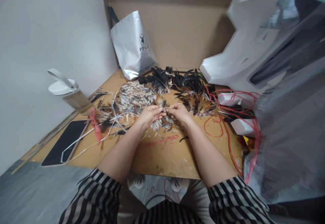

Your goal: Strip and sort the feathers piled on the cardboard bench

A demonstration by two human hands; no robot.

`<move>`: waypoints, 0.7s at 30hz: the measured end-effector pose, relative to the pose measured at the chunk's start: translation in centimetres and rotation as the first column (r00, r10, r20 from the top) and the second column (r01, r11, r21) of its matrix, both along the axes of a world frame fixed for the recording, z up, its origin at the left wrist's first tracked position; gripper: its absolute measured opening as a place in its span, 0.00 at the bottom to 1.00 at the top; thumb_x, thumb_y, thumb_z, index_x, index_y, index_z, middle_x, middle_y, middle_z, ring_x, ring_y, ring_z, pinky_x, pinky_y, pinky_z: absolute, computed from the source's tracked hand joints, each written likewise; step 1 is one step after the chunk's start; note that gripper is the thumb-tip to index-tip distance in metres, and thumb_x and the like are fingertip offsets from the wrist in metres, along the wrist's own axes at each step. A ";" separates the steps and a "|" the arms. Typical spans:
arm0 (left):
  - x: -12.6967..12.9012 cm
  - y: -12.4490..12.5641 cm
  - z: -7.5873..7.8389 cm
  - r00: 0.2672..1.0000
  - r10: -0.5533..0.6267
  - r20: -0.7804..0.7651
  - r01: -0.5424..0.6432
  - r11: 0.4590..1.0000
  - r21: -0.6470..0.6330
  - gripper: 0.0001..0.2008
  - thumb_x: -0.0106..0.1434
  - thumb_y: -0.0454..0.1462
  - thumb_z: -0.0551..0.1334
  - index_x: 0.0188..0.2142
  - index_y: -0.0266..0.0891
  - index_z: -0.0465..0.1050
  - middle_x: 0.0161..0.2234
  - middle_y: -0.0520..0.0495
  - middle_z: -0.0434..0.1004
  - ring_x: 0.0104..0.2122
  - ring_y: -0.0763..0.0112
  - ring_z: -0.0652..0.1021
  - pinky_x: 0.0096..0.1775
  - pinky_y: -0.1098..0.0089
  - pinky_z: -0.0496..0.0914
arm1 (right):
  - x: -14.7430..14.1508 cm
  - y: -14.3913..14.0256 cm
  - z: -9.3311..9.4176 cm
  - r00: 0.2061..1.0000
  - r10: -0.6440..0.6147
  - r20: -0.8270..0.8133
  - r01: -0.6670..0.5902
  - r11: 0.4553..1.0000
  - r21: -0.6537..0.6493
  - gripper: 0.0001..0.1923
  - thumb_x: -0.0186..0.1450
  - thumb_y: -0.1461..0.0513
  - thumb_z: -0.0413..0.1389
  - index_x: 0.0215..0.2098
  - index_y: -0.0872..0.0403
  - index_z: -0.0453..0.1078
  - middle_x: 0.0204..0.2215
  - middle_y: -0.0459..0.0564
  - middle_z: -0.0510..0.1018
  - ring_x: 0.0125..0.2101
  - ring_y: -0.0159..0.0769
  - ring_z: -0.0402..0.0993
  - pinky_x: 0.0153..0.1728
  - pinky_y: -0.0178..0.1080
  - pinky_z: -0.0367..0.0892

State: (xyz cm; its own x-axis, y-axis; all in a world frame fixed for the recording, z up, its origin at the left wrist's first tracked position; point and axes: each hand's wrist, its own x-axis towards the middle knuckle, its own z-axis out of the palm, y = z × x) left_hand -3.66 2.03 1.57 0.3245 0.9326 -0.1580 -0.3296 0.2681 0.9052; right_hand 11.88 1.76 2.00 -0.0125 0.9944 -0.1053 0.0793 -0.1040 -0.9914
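Both hands' grip (165, 110) on feathers (162, 122) (cluttered cardboard tabletop (162, 156))

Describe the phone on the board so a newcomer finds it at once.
Start at the brown board in front of the person and follow it to its near left corner, below the white-lidded bottle. The phone lies flat there with white cord looped over it. It is the only smooth black slab; the other dark things are feathers.

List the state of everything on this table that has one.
left hand: pinching small feathers
right hand: pinching the same feathers
bottle: lid flipped open
phone: screen dark, lying flat
silver bag: upright, leaning on cardboard
feather pile: spread loose
red string: tangled
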 end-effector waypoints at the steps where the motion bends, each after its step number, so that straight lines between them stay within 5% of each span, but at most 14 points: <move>1: 0.0 0.0 0.0 1.000 0.002 0.004 -0.002 1.000 0.010 0.05 0.51 0.32 0.64 0.29 0.30 0.72 0.28 0.42 0.77 0.28 0.73 0.78 0.27 0.79 0.69 | 0.0 -0.1 0.1 1.000 0.009 0.004 -0.009 1.000 -0.020 0.12 0.45 0.58 0.61 0.19 0.56 0.63 0.08 0.38 0.62 0.09 0.20 0.52 0.10 0.26 0.46; 8: -0.1 0.1 -0.2 0.999 -0.024 0.037 0.021 0.997 0.080 0.08 0.51 0.34 0.64 0.31 0.31 0.72 0.28 0.43 0.77 0.30 0.73 0.78 0.31 0.78 0.69 | 0.5 0.0 0.0 0.964 0.177 -0.198 -0.211 0.964 -0.163 0.16 0.47 0.54 0.61 0.24 0.59 0.68 0.17 0.45 0.72 0.11 0.18 0.53 0.10 0.26 0.41; 15: -0.1 0.1 0.1 0.998 -0.024 0.058 0.018 0.995 0.100 0.08 0.51 0.34 0.65 0.31 0.30 0.73 0.33 0.40 0.77 0.31 0.74 0.77 0.34 0.76 0.70 | 1.0 -0.3 0.8 0.820 0.246 -0.516 -0.329 0.941 -0.075 0.13 0.44 0.65 0.62 0.29 0.57 0.67 0.20 0.42 0.71 0.17 0.21 0.59 0.15 0.25 0.50; 21: -0.3 0.2 0.1 0.998 -0.009 0.058 0.004 0.997 0.082 0.08 0.51 0.34 0.65 0.30 0.30 0.72 0.30 0.41 0.77 0.30 0.73 0.77 0.32 0.77 0.70 | 0.9 -0.4 1.0 0.818 0.235 -0.525 -0.299 0.953 -0.039 0.11 0.46 0.62 0.62 0.24 0.57 0.64 0.19 0.42 0.68 0.18 0.22 0.61 0.16 0.26 0.52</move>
